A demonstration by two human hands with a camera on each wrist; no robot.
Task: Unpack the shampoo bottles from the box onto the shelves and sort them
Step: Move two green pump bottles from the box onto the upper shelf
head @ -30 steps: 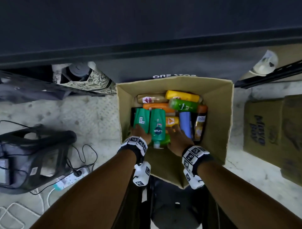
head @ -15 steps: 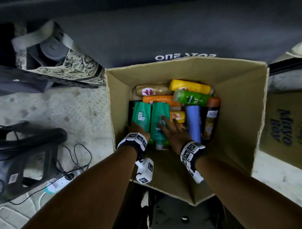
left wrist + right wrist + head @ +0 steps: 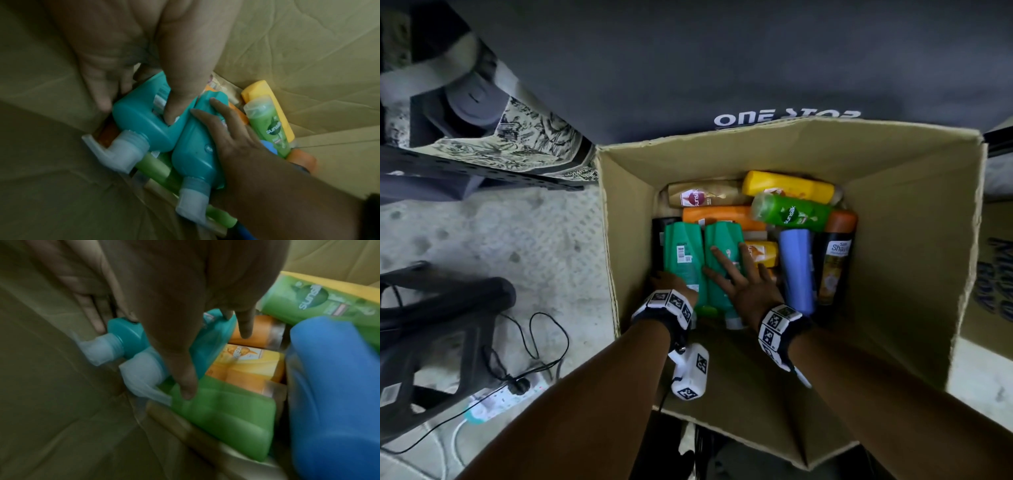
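- We reach both forearms down into the open cardboard box, where the shampoo bottles lie on their sides in a heap.
- Our left hand grips the left teal bottle near its neck; the left wrist view shows the thumb pressed across its face and the other fingers down its far side against the box wall.
- Our right hand lies spread and flat on the right teal bottle, fingers straight, closed round nothing.
- Only the wrist views show the teal bottles' pale pump caps and a light green bottle beneath them.
- Only the head view shows the lime green bottle, blue bottle, yellow bottle and dark orange-capped bottle together, with a power strip on the floor outside.
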